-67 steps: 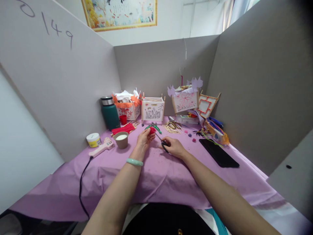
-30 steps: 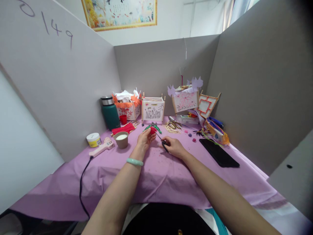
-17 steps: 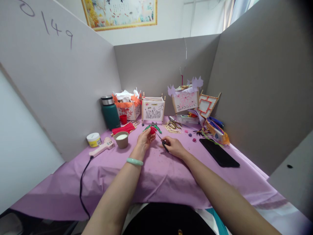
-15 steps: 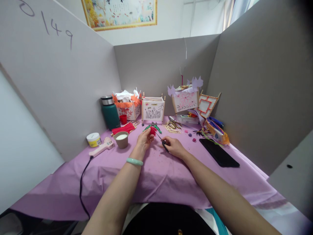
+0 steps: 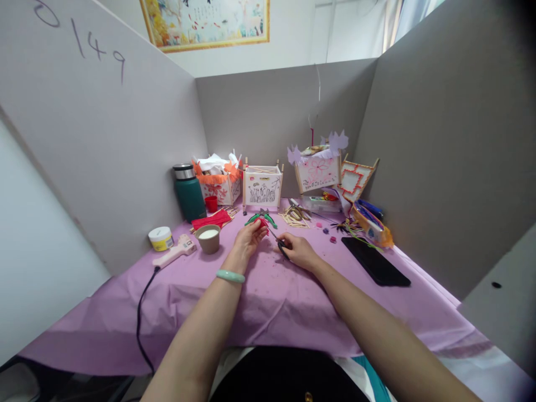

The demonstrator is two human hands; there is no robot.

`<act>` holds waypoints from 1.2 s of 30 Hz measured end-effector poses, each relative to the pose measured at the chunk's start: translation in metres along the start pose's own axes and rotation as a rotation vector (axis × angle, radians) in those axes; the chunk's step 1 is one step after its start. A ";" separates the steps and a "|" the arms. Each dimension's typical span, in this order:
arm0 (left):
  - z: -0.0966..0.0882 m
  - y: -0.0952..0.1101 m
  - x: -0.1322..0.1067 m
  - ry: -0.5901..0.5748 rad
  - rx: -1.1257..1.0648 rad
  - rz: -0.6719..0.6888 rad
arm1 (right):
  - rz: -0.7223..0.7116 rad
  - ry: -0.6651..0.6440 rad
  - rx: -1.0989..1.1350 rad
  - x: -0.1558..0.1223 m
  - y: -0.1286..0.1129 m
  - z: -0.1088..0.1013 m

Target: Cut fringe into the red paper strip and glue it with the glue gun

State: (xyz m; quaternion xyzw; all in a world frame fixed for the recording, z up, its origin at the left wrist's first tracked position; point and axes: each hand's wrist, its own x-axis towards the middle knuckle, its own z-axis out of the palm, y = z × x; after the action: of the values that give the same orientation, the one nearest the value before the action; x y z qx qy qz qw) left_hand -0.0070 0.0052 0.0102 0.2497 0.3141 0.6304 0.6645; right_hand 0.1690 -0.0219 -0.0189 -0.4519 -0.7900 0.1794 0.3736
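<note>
My left hand (image 5: 250, 237), with a pale green bangle above the wrist, pinches a small piece of red fringed paper (image 5: 263, 223). In my right hand (image 5: 298, 250) is a pair of scissors (image 5: 282, 247) with black handles, the fingers wrapped through them. The blades point up and left and reach the edge of the red piece; whether they are apart cannot be made out. Just behind my left hand lie green-handled pliers (image 5: 272, 221). Tiny scraps are scattered on the purple cloth (image 5: 268, 301) below.
To the left stand a beige cup (image 5: 208, 244), a pink glue gun (image 5: 176, 252), a white jar (image 5: 161, 239) and a green bottle (image 5: 190, 195). Decorated paper lanterns (image 5: 262, 187) line the back. A black phone (image 5: 374, 261) lies right, near an orange packet (image 5: 374, 226). Grey partitions enclose the table.
The red piece has turned and sits slightly lower in my left hand, so less of it shows above the fingers. My right hand and the scissors stay nearly in place.
</note>
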 end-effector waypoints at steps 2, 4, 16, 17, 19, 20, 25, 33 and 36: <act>0.000 0.000 -0.001 0.005 0.000 0.002 | -0.004 -0.002 0.001 0.000 0.000 0.000; 0.000 0.001 -0.001 0.004 0.004 -0.004 | -0.003 -0.005 -0.002 0.000 -0.001 0.000; 0.000 0.001 -0.002 0.007 0.041 0.014 | 0.002 -0.009 0.026 -0.001 -0.002 0.000; 0.000 0.001 -0.002 0.011 0.049 0.015 | 0.001 -0.006 0.028 -0.001 -0.002 0.000; 0.001 0.001 -0.003 0.014 0.065 0.020 | 0.000 -0.004 0.031 -0.001 -0.002 0.000; 0.001 0.001 -0.004 0.013 0.073 0.024 | 0.001 -0.005 0.034 -0.001 -0.002 0.000; 0.002 0.001 -0.005 -0.001 0.094 0.030 | 0.013 -0.015 0.045 -0.001 -0.004 -0.002; 0.003 0.001 -0.005 -0.001 0.109 0.036 | 0.008 -0.016 0.047 -0.001 -0.002 -0.001; 0.003 0.001 -0.005 0.003 0.112 0.033 | 0.002 -0.013 0.040 -0.001 -0.002 -0.001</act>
State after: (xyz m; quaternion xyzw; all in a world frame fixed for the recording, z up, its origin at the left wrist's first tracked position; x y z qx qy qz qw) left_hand -0.0052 0.0002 0.0137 0.2908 0.3456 0.6230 0.6386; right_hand 0.1692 -0.0238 -0.0176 -0.4437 -0.7882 0.1986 0.3774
